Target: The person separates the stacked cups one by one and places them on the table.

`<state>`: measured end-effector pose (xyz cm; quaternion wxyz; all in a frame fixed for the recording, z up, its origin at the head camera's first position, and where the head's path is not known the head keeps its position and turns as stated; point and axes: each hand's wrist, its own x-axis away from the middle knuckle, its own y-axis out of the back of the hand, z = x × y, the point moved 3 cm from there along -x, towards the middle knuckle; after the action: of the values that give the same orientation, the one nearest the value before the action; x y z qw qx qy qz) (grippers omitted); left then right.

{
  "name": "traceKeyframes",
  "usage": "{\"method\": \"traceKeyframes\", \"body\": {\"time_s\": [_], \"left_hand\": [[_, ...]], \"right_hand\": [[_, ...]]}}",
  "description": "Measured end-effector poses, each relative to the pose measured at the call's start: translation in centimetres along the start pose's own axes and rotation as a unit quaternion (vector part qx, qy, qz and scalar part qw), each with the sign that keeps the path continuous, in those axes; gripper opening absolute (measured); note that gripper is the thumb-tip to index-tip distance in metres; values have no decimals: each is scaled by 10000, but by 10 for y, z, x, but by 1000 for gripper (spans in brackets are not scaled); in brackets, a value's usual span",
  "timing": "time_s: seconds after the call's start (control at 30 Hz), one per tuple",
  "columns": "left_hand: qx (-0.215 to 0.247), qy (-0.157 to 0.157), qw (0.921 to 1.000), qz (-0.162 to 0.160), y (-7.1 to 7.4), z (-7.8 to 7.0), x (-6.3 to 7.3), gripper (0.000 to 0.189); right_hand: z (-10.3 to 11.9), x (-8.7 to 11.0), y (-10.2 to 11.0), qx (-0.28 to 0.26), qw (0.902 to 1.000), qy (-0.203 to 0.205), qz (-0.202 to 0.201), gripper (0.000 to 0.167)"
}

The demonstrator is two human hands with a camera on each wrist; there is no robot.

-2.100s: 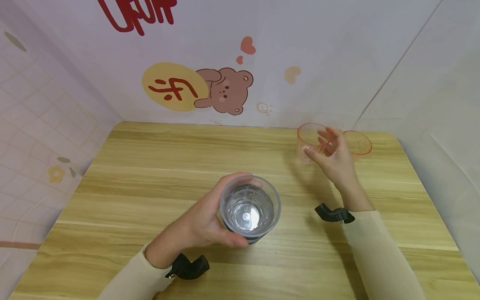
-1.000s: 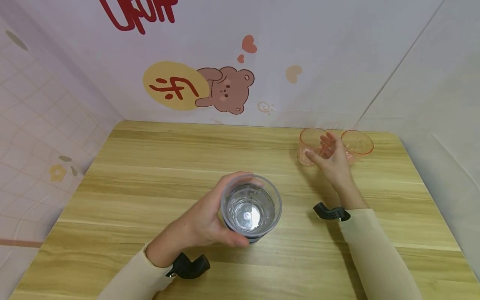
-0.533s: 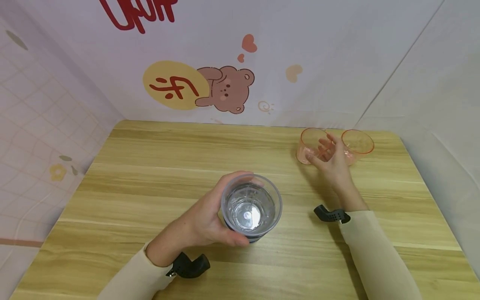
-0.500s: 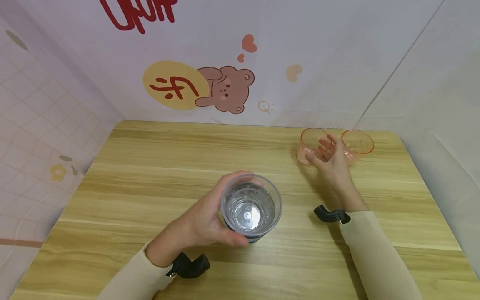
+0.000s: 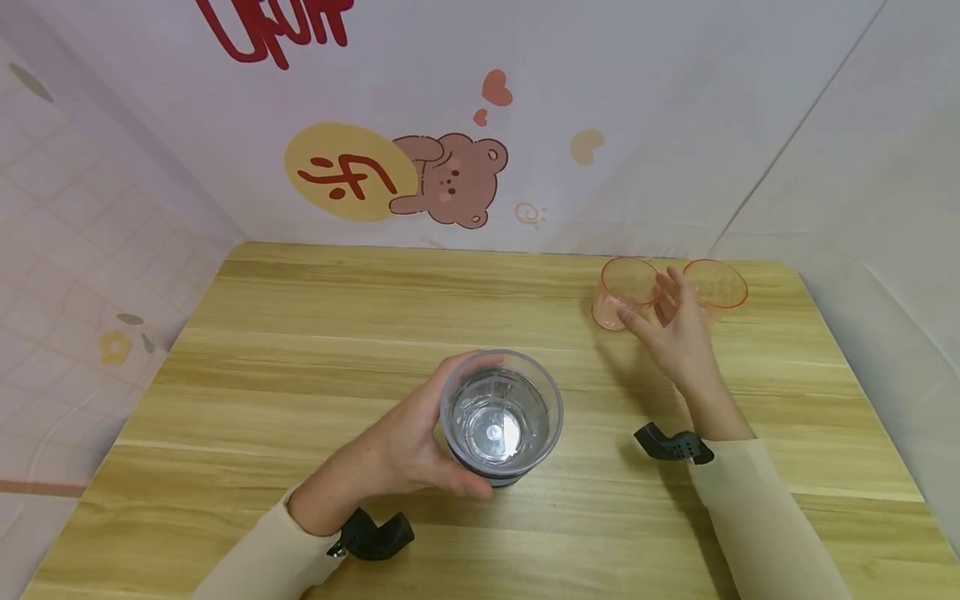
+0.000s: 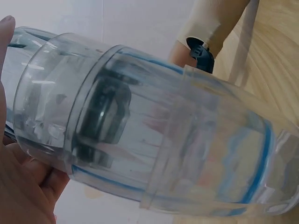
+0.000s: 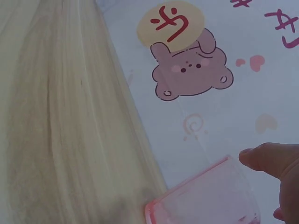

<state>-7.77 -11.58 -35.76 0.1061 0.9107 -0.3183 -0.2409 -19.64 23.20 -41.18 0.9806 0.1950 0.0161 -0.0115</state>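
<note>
My left hand (image 5: 408, 442) grips a stack of clear plastic cups (image 5: 492, 421) near the middle of the table, held upright with the mouth facing up. In the left wrist view this nested stack (image 6: 131, 126) shows blue bands, and my fingers wrap its upper end. A transparent pink-orange cup (image 5: 611, 310) with a red rim stands upright at the back right. Beside it, my right hand (image 5: 678, 346) has its fingers spread and relaxed. In the right wrist view the thumb (image 7: 264, 158) is apart from the pink cup (image 7: 210, 196).
A second pink-orange cup (image 5: 718, 292) stands right of the first, partly behind my right hand. The wooden table (image 5: 300, 325) meets a white printed wall (image 5: 540, 125) at its back edge. Another white wall (image 5: 885, 208) rises at the right.
The left-hand pink cup has come down onto the table. My right fingers have come off it and drawn slightly back to the right. My left hand and its cups stay nearly still.
</note>
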Motion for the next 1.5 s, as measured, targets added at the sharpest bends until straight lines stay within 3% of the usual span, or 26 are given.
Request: {"method": "traceKeyframes", "body": {"time_s": [0.8, 1.17, 1.5], "left_hand": [[137, 156, 9994, 261, -4, 8, 3, 103], [2, 119, 9996, 249, -3, 9, 3, 104], [-37, 145, 9995, 272, -3, 11, 4, 103]], "right_hand": [[48, 30, 13, 130, 9984, 476, -266, 91], [71, 50, 9, -194, 9886, 1396, -528, 56], [81, 60, 3, -1023, 9705, 2175, -217, 55]]}}
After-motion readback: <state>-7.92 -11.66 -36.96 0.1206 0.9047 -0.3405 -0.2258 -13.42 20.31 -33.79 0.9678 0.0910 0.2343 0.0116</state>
